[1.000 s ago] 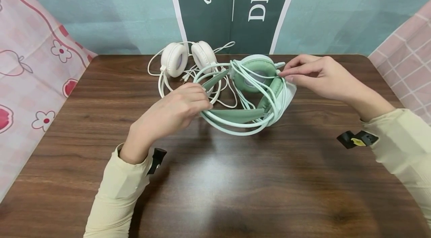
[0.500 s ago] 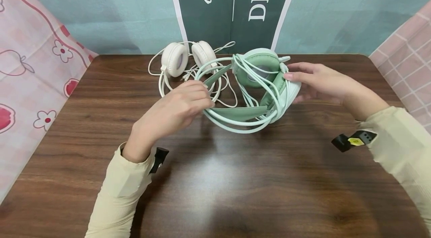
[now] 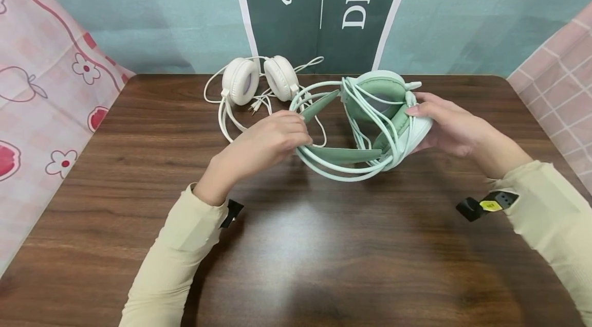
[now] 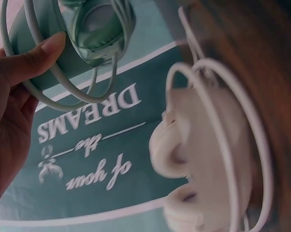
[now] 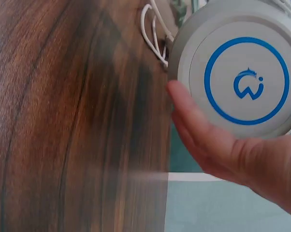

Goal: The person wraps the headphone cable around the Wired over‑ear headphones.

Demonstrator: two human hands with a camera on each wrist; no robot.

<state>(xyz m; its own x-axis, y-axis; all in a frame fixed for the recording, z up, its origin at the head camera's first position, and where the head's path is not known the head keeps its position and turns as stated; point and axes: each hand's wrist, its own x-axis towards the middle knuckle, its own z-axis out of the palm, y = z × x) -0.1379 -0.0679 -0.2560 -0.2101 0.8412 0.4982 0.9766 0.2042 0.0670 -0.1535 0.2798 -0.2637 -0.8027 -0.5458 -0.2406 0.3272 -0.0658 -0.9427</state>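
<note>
Mint-green headphones point(image 3: 353, 156), their cable wound round the band and ear cups, are held above the table between both hands in the head view. My left hand point(image 3: 273, 137) pinches the headband at its left end; in the left wrist view the thumb lies across the green band point(image 4: 70, 63). At the other end, my right hand point(image 3: 455, 124) grips the near ear cup, thumb on its upper edge by the cable. In the right wrist view, that cup's outer face point(image 5: 235, 63) shows a blue ring and logo, with the fingers point(image 5: 198, 121) along its rim.
White headphones point(image 3: 241, 83) with a loose cable lie at the table's back, behind my left hand. The brown wooden table point(image 3: 324, 244) meets a blue-green backdrop point(image 3: 162, 18) with lettering. Pink patterned cloth point(image 3: 51, 85) hangs at the left side.
The right hand has gone from pinching by the cable at the cup's top to gripping round the ear cup. Both hands and the green headphones have shifted right.
</note>
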